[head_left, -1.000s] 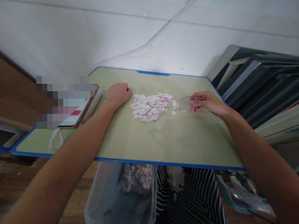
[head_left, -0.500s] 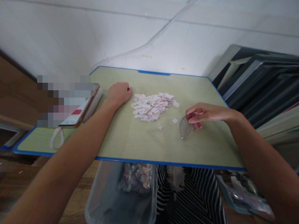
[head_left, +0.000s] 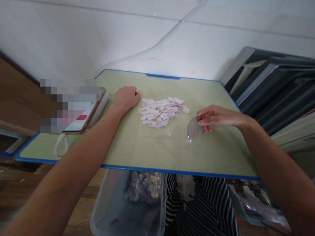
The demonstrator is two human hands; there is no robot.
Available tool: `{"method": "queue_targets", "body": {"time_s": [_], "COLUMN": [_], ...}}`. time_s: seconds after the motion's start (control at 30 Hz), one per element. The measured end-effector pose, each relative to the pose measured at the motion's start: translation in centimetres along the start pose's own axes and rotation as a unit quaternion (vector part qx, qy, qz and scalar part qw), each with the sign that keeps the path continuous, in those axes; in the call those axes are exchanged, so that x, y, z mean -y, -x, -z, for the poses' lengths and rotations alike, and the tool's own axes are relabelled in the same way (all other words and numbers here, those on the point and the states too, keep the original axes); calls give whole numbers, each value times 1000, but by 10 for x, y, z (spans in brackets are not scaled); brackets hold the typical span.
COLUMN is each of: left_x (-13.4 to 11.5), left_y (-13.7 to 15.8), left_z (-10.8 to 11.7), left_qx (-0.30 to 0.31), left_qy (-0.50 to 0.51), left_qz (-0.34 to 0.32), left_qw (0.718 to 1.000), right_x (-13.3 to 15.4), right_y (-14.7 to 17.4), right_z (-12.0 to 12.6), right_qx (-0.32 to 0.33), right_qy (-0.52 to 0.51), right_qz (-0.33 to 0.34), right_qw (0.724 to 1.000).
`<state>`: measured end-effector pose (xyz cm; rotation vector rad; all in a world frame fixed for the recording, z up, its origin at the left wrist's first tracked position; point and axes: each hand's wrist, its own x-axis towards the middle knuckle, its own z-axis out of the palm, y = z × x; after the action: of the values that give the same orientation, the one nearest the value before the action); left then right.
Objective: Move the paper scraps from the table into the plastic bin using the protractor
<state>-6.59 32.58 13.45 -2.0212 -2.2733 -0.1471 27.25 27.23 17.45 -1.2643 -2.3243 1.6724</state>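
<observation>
My right hand (head_left: 208, 118) pinches a clear half-round protractor (head_left: 194, 128), tilted over the right side of the folding table (head_left: 137, 147). At the protractor's lower tip lies a small paper scrap (head_left: 189, 140). Left of it, a heap of small white and pinkish paper scraps (head_left: 161, 112) covers the middle of the tabletop. A loose scrap (head_left: 168, 133) sits just in front of the heap. My left hand (head_left: 126, 97) rests on the table beside the heap's left side, its fingers curled into a loose fist.
A phone (head_left: 78, 118), partly blurred out, leans at the table's left, with a white strap loop (head_left: 61, 145) near it. Below the front edge stands a clear plastic bin (head_left: 98, 209) holding scraps. Dark flat panels (head_left: 278, 85) lean at the right. A wall is behind.
The protractor has swung slightly left and up in my right hand. A single scrap right of the heap has shifted toward the table's front, to the protractor's tip. My left hand stays put.
</observation>
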Motion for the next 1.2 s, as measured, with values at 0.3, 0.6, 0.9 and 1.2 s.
{"method": "queue_targets", "body": {"time_s": [0.3,0.6,0.9,1.2], "left_x": [-1,-2,-1,-1], "left_y": [0,2,0,1], "left_z": [0,2,0,0], "left_qx": [-3,3,1,-3], "left_qy": [-14,-12,-2,0], "left_qz": [-4,1,2,1], "left_qw": [1000,1000,1000,1000], "right_x": [-3,0,1,2], "right_y": [-3,1,4,1], "right_z": [3,0,6,2], "right_qx": [-151,-86,-118,-94], "right_qy": [14,29,29,32], "right_qz": [51,66,89,58], "right_qw": [987,994,989,993]}}
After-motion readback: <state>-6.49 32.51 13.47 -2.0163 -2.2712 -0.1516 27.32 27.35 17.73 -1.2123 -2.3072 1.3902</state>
